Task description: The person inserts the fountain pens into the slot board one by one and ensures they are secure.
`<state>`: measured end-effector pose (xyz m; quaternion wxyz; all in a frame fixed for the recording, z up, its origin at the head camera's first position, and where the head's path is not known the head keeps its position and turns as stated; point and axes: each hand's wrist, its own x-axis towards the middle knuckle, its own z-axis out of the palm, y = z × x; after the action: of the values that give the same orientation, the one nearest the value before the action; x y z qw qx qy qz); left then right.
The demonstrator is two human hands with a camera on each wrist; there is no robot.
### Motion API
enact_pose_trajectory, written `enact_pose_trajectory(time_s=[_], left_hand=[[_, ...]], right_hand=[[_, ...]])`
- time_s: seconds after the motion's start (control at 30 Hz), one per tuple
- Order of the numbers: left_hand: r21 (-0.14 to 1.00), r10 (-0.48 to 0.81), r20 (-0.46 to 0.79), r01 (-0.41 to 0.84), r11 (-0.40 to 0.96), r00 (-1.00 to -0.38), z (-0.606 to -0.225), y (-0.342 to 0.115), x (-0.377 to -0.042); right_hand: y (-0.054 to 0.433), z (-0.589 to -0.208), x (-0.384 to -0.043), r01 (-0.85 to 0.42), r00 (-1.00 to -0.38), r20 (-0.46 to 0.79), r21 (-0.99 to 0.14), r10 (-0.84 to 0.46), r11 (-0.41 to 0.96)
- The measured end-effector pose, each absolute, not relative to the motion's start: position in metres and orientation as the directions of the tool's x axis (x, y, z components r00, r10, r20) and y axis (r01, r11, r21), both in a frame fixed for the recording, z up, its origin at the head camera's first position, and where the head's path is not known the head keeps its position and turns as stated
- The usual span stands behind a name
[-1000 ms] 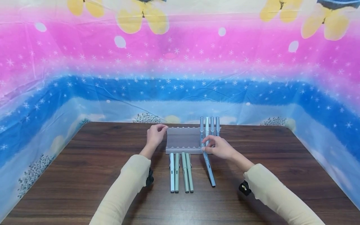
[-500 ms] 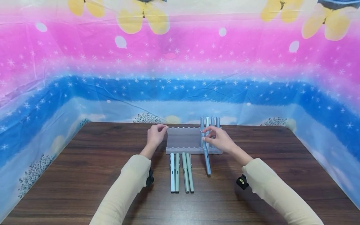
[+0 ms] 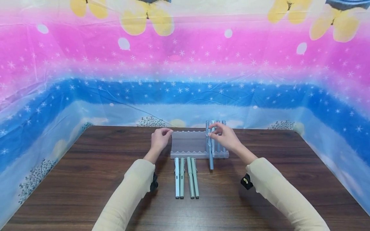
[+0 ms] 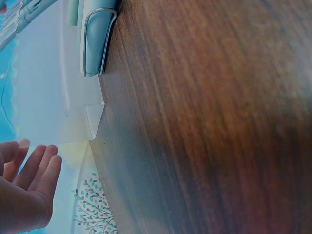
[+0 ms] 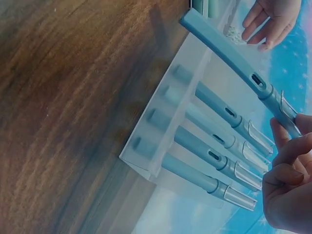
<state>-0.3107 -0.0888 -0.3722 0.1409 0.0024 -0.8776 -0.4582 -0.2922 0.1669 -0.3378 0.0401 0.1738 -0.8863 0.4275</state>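
While the blue pen (image 5: 229, 53) hangs tilted above the clear rack (image 3: 186, 141), apart from its notches, the right hand (image 3: 224, 136) pinches it near the clip end. To seat it well, it would seem best to bring the barrel parallel to the four racked pens (image 5: 200, 147), aim for the free notch next to them, and lower it without knocking its neighbour. The left hand (image 3: 160, 139) pinches the rack's far left corner, which should steady it; nearer the person, four more pens (image 3: 190, 176) lie on the table (image 3: 115, 144).
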Motion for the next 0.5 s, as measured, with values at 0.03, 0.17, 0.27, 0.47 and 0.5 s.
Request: enact_pose_trajectory(time_s=[0.03,0.17,0.27,0.47,0.5], left_hand=[[0.805,-0.133,0.246,0.126,0.58,-0.96,-0.372,-0.089,-0.311],[0.805,-0.133,0.245,0.125,0.58,-0.96,-0.373,-0.089,-0.311],[0.806,-0.135,0.244,0.124,0.579,-0.96,-0.373,-0.089,-0.312],[0.806,-0.131,0.252,0.133,0.576,-0.959,-0.374,-0.089,-0.313],[0.806,-0.133,0.254,0.134,0.577,-0.958,-0.374,-0.089,-0.313]], right_hand=[[0.167,-0.337,-0.293,-0.342,-0.937,0.222,-0.743,-0.27,0.575],[0.166,-0.335,-0.295,-0.345,-0.937,0.235,-0.741,-0.259,0.577],[0.165,-0.334,-0.298,-0.363,-0.931,0.259,-0.736,-0.258,0.571],[0.163,-0.331,-0.303,-0.396,-0.918,0.296,-0.726,-0.265,0.562],[0.163,-0.331,-0.304,-0.401,-0.916,0.3,-0.725,-0.267,0.559]])
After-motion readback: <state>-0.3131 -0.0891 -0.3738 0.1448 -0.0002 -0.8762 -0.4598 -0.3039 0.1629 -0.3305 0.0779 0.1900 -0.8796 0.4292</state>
